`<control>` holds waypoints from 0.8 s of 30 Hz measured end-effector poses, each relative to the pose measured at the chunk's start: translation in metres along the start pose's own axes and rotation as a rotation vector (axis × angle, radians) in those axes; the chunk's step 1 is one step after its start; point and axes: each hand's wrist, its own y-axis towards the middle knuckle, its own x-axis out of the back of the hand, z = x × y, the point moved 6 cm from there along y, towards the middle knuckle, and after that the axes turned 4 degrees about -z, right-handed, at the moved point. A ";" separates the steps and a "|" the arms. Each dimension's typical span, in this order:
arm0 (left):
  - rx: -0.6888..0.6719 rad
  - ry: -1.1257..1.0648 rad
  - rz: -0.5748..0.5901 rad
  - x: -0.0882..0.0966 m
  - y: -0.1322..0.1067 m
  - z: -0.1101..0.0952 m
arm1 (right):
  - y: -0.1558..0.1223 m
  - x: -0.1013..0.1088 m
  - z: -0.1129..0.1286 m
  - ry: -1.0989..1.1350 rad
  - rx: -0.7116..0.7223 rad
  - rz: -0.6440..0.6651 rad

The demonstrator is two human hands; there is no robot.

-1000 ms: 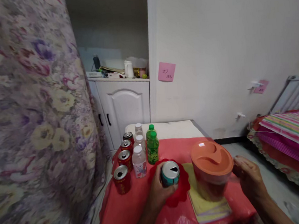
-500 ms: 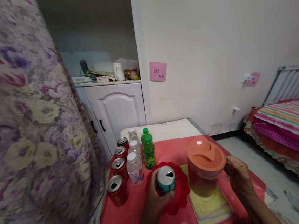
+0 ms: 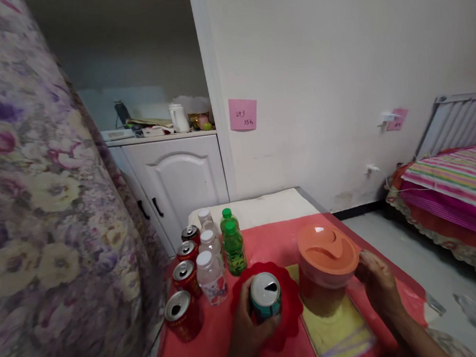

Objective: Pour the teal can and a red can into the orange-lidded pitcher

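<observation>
One teal can (image 3: 267,302), upright in left hand (image 3: 247,326), above red plate (image 3: 291,308); thumb and fingers wrapped round its sides, likely steadying it, top uncovered. Right hand (image 3: 376,283): fingers curled tight at side of one orange-lidded pitcher (image 3: 326,282), seemingly round handle they hide. Under pitcher, one yellow cloth (image 3: 337,337). Beyond left fingers: two green-capped bottles (image 3: 234,252), three white-capped bottles (image 3: 212,282). Farther left of those fingers: four red cans (image 3: 184,318), lined up, probably sorted by kind.

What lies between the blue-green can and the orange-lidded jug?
In the head view, part of the red plate shows between the can and the jug, along with a strip of yellow cloth beside the jug.
</observation>
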 end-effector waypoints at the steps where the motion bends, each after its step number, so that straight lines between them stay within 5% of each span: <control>1: 0.009 0.006 0.014 -0.002 0.000 0.001 | 0.000 0.001 -0.001 -0.021 -0.005 0.001; 15: 0.010 -0.020 0.078 -0.010 -0.001 0.023 | -0.014 0.013 0.004 -0.128 -0.002 0.075; 24: 0.035 -0.056 0.049 -0.011 -0.006 0.009 | -0.063 0.066 0.006 -0.304 0.060 -0.145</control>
